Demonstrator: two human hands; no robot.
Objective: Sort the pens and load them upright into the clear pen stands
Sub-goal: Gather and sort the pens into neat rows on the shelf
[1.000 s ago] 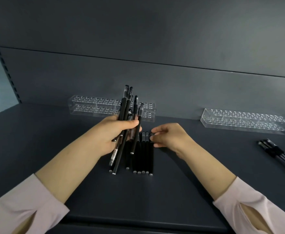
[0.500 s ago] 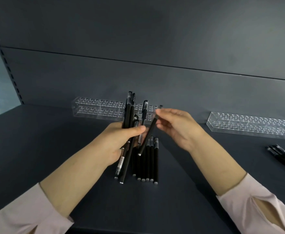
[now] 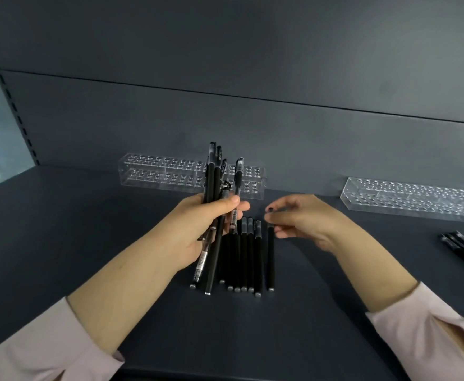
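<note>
While the clear plastic pen stands (image 3: pixel 170 171) sit empty, step: sorting.
Left hand (image 3: pixel 197 229) grip: wrapped round mixed black pens (image 3: pixel 211 182).
Right hand (image 3: pixel 305 221) grip: fingertips at one matte black pen (image 3: pixel 271 259); hold unclear.
Next, likely: square it against the shelf row (image 3: pixel 244 257).

One head-worn wide-angle view looks forward and down onto a dark shelf (image 3: pixel 60 243); it sits close, with the left hand (image 3: pixel 195 229) and right hand (image 3: pixel 302 218) reaching in from the near corners to mid-frame; the back panel (image 3: pixel 225 50) fills the far upper half.
</note>
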